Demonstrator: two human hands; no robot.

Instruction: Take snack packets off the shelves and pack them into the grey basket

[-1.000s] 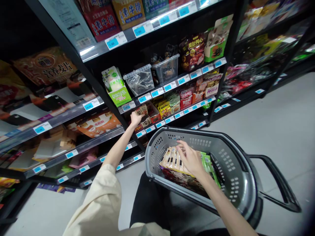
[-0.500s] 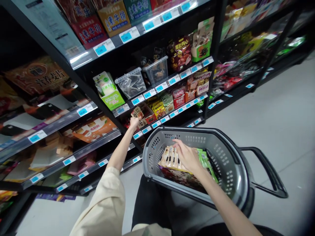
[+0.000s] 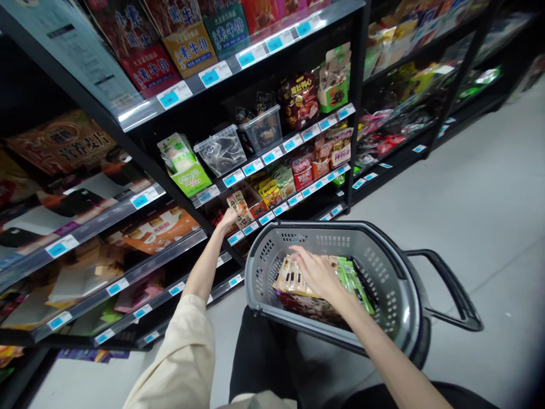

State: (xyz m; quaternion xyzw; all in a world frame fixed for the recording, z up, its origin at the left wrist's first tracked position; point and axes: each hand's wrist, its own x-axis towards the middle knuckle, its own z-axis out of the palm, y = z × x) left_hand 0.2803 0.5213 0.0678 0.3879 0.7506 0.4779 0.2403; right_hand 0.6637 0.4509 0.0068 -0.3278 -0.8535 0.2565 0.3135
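Observation:
My left hand (image 3: 230,218) reaches to the lower shelf with its fingers closed on a beige snack packet (image 3: 240,209), which stands at the shelf's front edge. Over the grey basket (image 3: 330,234), my right hand (image 3: 315,271) has its fingers stretched out and slightly bent, above a row of beige packets (image 3: 286,277). I cannot tell whether it touches them. Green packets (image 3: 352,279) lie beside that row, and a dark-patterned package (image 3: 304,305) is below it. The basket's black handle (image 3: 462,295) hangs out to the right.
On the shelf, yellow packets (image 3: 269,193) and red packets (image 3: 302,170) stand right of my left hand. Above are a green display box (image 3: 191,179) and clear plastic bins (image 3: 223,152). Shelf edges with price tags (image 3: 234,179) jut forward. Grey floor (image 3: 451,210) lies right of the basket.
The view has shifted slightly. The beige packet in my left hand now shows more of its front and stands clearer of the fingers. My right hand stays over the basket, its fingers little changed.

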